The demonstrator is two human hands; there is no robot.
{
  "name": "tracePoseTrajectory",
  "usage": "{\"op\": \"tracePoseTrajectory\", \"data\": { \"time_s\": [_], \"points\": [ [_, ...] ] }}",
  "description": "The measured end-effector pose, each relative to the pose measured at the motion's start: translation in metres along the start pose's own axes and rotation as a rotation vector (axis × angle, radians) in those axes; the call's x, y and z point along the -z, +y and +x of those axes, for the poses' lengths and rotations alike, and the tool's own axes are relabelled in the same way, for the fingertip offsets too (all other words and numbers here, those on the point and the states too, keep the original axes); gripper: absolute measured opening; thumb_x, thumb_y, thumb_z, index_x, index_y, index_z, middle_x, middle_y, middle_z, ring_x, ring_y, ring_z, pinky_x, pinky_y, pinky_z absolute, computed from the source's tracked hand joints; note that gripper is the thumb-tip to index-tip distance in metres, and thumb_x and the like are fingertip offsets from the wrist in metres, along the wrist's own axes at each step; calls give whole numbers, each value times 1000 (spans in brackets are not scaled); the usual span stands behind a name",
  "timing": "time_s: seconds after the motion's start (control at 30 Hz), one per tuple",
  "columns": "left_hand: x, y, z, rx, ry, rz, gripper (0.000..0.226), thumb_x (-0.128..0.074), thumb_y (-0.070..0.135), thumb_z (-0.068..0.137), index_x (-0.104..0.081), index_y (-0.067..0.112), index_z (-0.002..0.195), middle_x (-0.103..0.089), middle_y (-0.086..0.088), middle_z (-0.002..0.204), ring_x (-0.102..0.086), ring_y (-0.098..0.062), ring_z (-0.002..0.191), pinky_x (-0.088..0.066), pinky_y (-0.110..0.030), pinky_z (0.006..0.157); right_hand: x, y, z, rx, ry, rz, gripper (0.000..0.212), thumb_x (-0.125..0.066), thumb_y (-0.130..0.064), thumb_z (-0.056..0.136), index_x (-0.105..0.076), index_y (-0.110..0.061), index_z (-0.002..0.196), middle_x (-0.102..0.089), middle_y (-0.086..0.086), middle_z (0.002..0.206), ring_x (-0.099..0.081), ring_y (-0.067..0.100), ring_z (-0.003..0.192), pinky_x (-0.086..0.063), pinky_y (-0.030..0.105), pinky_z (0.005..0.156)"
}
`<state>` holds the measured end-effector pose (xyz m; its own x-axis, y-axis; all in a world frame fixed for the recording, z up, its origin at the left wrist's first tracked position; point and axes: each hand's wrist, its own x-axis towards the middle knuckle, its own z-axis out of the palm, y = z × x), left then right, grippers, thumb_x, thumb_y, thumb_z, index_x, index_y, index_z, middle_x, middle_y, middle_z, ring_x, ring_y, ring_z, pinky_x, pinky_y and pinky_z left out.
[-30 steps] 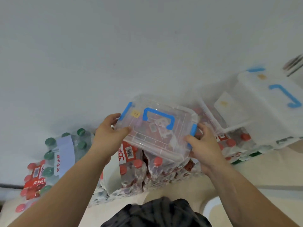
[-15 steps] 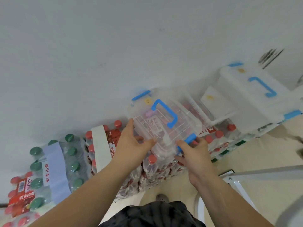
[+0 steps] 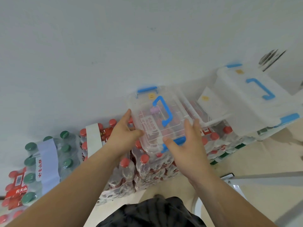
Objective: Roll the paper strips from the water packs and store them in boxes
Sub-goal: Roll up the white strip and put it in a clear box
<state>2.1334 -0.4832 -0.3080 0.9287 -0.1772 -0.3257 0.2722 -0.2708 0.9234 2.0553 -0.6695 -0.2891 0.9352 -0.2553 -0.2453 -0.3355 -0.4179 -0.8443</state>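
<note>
A clear lidded box [image 3: 147, 102] with a blue handle and blue latches sits on top of the red-capped water packs [image 3: 126, 167] against the wall. Printed paper strips show through its lid. My left hand [image 3: 124, 133] grips the box's left edge, thumb on the lid. By the front latch and right side of the box, my right hand [image 3: 188, 145] has its fingers spread and does not clasp it. A white paper strip [image 3: 92, 140] still wraps a red-capped pack to the left. A pale blue strip [image 3: 48, 161] wraps the green-capped pack [image 3: 65, 149].
An open clear box [image 3: 213, 104] stands right of the lidded one, and a larger lidded box [image 3: 255, 102] with a blue handle stands further right, both on water packs. A metal frame [image 3: 262, 176] crosses the floor at lower right. The white wall is close behind.
The box went from held up in both hands down onto the packs by the wall. My right hand has loosened and spread its fingers. The view has shifted left and down.
</note>
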Motion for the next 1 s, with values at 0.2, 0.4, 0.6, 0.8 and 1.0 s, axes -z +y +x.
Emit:
{"op": "tracePoseTrajectory", "data": {
  "time_s": [0.2, 0.4, 0.6, 0.8, 1.0],
  "points": [
    [1, 0, -12, 51, 214, 27, 81, -72, 27, 88, -26, 38, 154, -42, 12, 153, -54, -15, 130, -48, -41, 105, -5, -18, 26, 210, -165, -306, 83, -60, -51, 95, -10, -40, 160, 13, -11, 169, 18, 14, 155, 1, 47, 128],
    [48, -18, -47, 74, 438, 116, 54, -71, 34, 89, -48, 38, 138, -63, 21, 99, -67, -6, 81, -50, -20, 69, -51, -51, 32, 468, -260, -395, 72, -59, -55, 93, -27, -36, 155, 5, -8, 170, 17, 14, 155, 0, 42, 128],
    [116, -56, -85, 149, 580, 161, 44, -70, 38, 88, -55, 39, 129, -68, -2, 107, -66, -8, 77, -50, -26, 65, -128, -84, 22, 681, -398, -441, 60, -62, -50, 93, -40, -36, 147, -7, -5, 170, 13, 15, 156, 7, 36, 125],
    [190, -109, -108, 181, 558, 346, 49, -70, 46, 86, -55, 34, 131, -53, 8, 135, -59, -6, 106, -50, -28, 82, -215, -90, 25, 525, -527, -531, 61, -61, -48, 94, -43, -29, 149, -23, -1, 165, -14, 19, 154, -15, 34, 122],
    [243, -139, -96, 137, 364, 574, 53, -67, 45, 88, -55, 26, 136, -54, 2, 138, -55, -17, 118, -47, -33, 98, -275, -78, 41, 242, -467, -723, 53, -51, -44, 100, -43, -27, 150, -30, 8, 162, -27, 31, 148, -25, 42, 120]
  ]
}}
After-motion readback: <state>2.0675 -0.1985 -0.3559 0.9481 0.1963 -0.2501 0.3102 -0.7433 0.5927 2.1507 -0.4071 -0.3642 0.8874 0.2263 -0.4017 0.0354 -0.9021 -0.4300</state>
